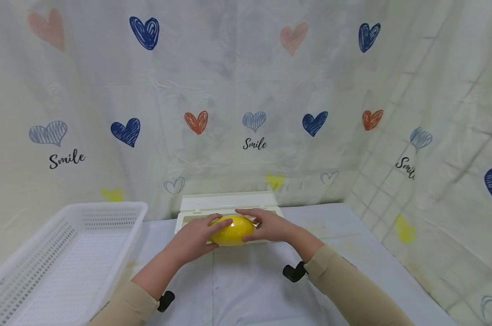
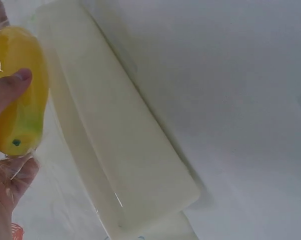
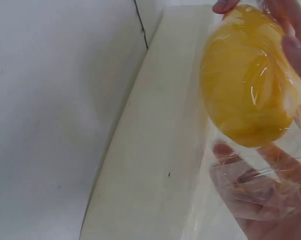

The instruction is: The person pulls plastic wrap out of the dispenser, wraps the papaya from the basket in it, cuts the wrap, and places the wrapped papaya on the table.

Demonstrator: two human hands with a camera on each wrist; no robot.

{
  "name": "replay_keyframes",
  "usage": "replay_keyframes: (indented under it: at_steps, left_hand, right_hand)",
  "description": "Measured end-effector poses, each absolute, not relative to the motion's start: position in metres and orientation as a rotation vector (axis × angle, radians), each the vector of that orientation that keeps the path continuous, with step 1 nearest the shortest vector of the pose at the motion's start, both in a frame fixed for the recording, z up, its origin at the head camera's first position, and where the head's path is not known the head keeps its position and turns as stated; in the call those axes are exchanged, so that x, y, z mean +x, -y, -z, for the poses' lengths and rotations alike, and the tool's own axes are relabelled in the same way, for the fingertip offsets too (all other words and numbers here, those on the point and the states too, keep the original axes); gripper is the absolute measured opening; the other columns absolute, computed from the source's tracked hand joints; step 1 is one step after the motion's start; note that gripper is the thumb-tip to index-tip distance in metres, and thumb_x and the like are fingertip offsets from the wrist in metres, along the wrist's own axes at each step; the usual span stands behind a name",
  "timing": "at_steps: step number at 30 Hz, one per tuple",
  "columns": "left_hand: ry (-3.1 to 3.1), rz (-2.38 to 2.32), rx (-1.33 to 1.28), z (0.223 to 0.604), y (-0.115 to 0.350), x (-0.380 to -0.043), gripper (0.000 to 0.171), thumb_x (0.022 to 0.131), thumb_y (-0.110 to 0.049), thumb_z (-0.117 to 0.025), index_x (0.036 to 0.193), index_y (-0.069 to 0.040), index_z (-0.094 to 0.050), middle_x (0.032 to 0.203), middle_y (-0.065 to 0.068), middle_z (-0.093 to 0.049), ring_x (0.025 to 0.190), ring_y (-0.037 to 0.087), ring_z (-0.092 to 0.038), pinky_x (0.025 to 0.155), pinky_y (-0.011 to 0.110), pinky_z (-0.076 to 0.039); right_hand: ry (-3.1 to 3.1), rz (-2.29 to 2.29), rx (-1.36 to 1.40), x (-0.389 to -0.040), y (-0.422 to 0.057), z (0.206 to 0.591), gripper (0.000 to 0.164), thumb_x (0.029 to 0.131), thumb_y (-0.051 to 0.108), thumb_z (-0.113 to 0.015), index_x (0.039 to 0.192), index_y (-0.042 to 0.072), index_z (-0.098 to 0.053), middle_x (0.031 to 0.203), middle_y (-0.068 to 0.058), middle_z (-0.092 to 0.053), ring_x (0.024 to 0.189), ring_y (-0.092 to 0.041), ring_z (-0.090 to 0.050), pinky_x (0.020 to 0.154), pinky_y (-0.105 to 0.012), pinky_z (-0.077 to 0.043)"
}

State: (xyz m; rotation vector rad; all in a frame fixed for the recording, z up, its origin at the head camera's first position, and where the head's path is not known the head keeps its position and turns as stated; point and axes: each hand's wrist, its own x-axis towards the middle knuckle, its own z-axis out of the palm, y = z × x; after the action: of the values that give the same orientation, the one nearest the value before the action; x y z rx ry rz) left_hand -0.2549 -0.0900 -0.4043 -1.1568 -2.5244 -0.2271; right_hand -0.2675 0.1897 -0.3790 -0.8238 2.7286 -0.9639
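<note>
Yellow fruit (image 1: 233, 230), one, long and glossy: held between two hands before the white box (image 1: 229, 200); whether it hangs just above the box's edge or rests on it, I cannot tell from here.

Clear film (image 3: 260, 192): around the fruit and loose past one end, wrinkled over some fingers; its full extent is hard to make out (it shows mostly by its glints).

White box: long, lid raised along the back; its inside mostly hidden behind the hands and fruit. The left wrist view cuts the fruit off at its edge.

Left hand (image 1: 193, 236): fingers curved round the fruit's left end, one laid along the top, thumb low on the near side; a firm hold, palm unseen.

Right hand (image 1: 270, 225): fingers bent in a wide C about the right end, thumb in front, film in between; which tips bear on the fruit itself is unclear.

Arms: both stretched forward and angled inward, tan sleeves (image 1: 351, 287) cut by the lower edge, a black device (image 1: 293, 271) at each wrist.

White basket (image 1: 144, 213): on the bench (image 1: 246, 276), left side, partly out of sight.
</note>
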Motion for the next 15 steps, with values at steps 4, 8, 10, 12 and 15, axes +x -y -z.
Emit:
replay_keyframes:
  at_steps: [4,8,10,12,15]
  left_hand:
    - [2.553,0.265,-1.138,0.404,0.091,-0.257,0.083,0.078,-0.028,-0.086,0.147,-0.037,-0.041,0.137,0.006,-0.055,0.107,0.029,-0.063,0.093,0.042,-0.053]
    - [2.596,0.279,-1.111,0.405,0.092,-0.26,0.083,0.08,-0.031,-0.084,0.149,-0.037,-0.04,0.138,0.003,-0.055,0.11,0.026,-0.062,0.094,0.04,-0.053]
    - [2.611,0.303,-1.1,0.405,0.092,-0.262,0.081,0.08,-0.032,-0.084,0.149,-0.036,-0.041,0.139,0.0,-0.055,0.112,0.023,-0.061,0.095,0.038,-0.052]
    - [2.621,0.329,-1.095,0.405,0.092,-0.264,0.079,0.08,-0.032,-0.084,0.148,-0.034,-0.043,0.139,-0.003,-0.055,0.113,0.021,-0.061,0.095,0.037,-0.052]
    - [2.632,0.362,-1.102,0.403,0.091,-0.267,0.076,0.081,-0.032,-0.084,0.146,-0.032,-0.046,0.139,-0.004,-0.056,0.113,0.019,-0.062,0.094,0.036,-0.053]
  right_hand:
    - [-2.893,0.865,-0.902,-0.26,-0.195,0.381,0.083,0.074,0.055,-0.082,0.146,0.045,-0.043,0.156,0.009,-0.035,0.131,-0.027,-0.049,0.102,-0.052,-0.045]
    - [-3.061,0.614,-1.144,-0.257,-0.2,0.393,0.084,0.075,0.053,-0.082,0.148,0.042,-0.041,0.157,0.004,-0.034,0.128,-0.028,-0.052,0.098,-0.048,-0.05]
    - [-3.118,0.524,-1.289,-0.259,-0.201,0.401,0.084,0.076,0.049,-0.083,0.149,0.038,-0.042,0.154,0.001,-0.04,0.123,-0.026,-0.057,0.095,-0.042,-0.052]
    - [-3.166,0.479,-1.373,-0.26,-0.2,0.407,0.08,0.078,0.044,-0.083,0.148,0.034,-0.044,0.148,-0.001,-0.046,0.119,-0.024,-0.06,0.093,-0.037,-0.054]
    - [-3.187,0.506,-1.394,-0.261,-0.198,0.41,0.073,0.081,0.036,-0.083,0.145,0.03,-0.049,0.14,-0.003,-0.053,0.114,-0.023,-0.062,0.09,-0.034,-0.055]
